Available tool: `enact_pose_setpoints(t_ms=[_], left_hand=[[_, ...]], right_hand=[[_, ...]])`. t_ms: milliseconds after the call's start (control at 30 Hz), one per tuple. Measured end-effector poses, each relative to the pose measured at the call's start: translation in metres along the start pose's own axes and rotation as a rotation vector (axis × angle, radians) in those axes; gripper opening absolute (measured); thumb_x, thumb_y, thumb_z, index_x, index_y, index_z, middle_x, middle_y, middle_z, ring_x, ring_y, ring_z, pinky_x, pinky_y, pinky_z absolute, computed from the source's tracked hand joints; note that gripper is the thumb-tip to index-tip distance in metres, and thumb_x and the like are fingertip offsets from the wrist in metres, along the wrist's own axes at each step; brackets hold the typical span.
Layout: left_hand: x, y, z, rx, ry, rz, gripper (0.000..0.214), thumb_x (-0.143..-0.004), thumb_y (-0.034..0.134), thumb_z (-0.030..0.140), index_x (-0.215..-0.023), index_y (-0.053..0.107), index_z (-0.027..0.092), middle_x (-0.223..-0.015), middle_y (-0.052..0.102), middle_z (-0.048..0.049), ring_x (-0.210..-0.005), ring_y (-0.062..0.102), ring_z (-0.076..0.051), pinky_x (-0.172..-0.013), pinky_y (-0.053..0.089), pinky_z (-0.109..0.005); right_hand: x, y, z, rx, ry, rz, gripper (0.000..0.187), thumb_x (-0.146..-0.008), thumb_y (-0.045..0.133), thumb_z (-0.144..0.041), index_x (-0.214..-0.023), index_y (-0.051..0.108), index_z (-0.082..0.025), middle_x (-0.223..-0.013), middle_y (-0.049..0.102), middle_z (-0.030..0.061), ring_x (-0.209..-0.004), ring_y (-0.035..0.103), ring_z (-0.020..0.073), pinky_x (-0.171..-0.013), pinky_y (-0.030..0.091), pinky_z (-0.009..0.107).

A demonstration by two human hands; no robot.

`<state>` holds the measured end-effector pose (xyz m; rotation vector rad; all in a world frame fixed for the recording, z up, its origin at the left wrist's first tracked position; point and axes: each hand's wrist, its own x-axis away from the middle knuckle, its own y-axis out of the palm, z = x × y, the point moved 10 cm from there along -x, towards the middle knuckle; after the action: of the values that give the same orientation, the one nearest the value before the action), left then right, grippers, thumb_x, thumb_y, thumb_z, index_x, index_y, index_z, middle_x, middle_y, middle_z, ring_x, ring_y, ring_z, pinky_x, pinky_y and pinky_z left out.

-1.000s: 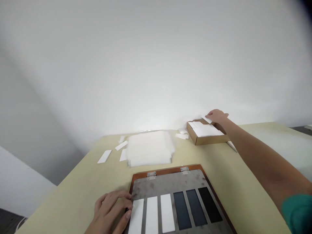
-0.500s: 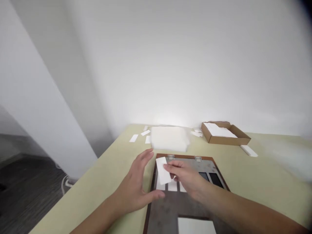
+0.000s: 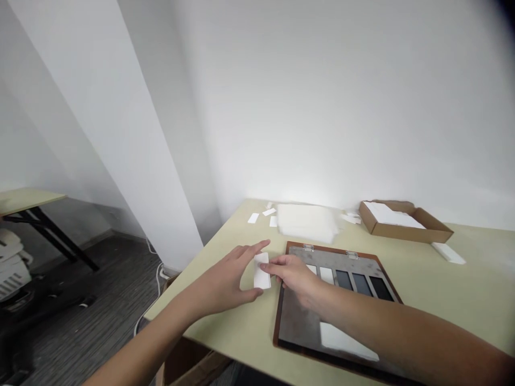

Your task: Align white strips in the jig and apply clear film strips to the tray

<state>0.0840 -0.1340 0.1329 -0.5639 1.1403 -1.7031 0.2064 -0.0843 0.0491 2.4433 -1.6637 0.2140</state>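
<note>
A small white rectangular strip stands lengthwise on the pale yellow table, just off the left edge of a hinged metal plate with a brown wooden frame. My right hand pinches the strip's right side, its wrist over the plate. My left hand lies open beside the strip, fingers spread, its thumb close to the strip's lower end. The plate has white strips and dark strips in a row. A white sheet lies on its near part, and my right forearm hides part of it.
A cardboard tray holding white pieces stands at the back right, with a white strip on the table near it. A white stack and loose strips lie at the back. The table ends at the left, above a floor with cables.
The view has swung left since the earliest frame. My right hand has moved from the tray to the plate's left edge with the white strip, and my left hand has left the plate's edge.
</note>
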Motion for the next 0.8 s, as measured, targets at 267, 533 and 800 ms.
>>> enact_pose_setpoints(t_ms=[267,533,800], left_hand=[[-0.024,0.012,0.011,0.079,0.052,0.021,0.084,-0.090,0.073,0.042,-0.159,0.027,0.033,-0.143,0.058,-0.0087,-0.128,0.058,-0.028,-0.108,0.050,-0.044],[-0.109,0.087,0.087,0.047,0.200,-0.143,0.087,-0.080,0.078,0.038,-0.156,0.037,0.032,-0.147,0.057,-0.0090,-0.137,0.055,-0.033,-0.109,0.049,-0.042],[-0.156,0.140,0.121,-0.042,0.261,-0.253,0.083,-0.077,0.076,0.035,-0.153,0.042,0.031,-0.144,0.060,-0.0080,-0.135,0.056,-0.033,-0.108,0.049,-0.043]], right_hand=[[0.024,-0.082,-0.022,0.115,-0.177,0.113,0.054,-0.087,0.061,-0.075,-0.089,0.074,-0.022,-0.092,0.073,0.0064,-0.073,0.058,0.0176,-0.065,0.044,0.031],[0.066,-0.332,0.002,0.407,-0.362,0.786,0.030,-0.096,0.068,-0.050,-0.091,0.070,-0.020,-0.109,0.069,0.0084,-0.104,0.063,0.0244,-0.096,0.052,0.043],[0.054,-0.414,0.036,0.506,-0.304,0.966,0.030,-0.103,0.063,-0.040,-0.124,0.066,-0.019,-0.125,0.068,0.0087,-0.105,0.068,0.0216,-0.092,0.060,0.042]])
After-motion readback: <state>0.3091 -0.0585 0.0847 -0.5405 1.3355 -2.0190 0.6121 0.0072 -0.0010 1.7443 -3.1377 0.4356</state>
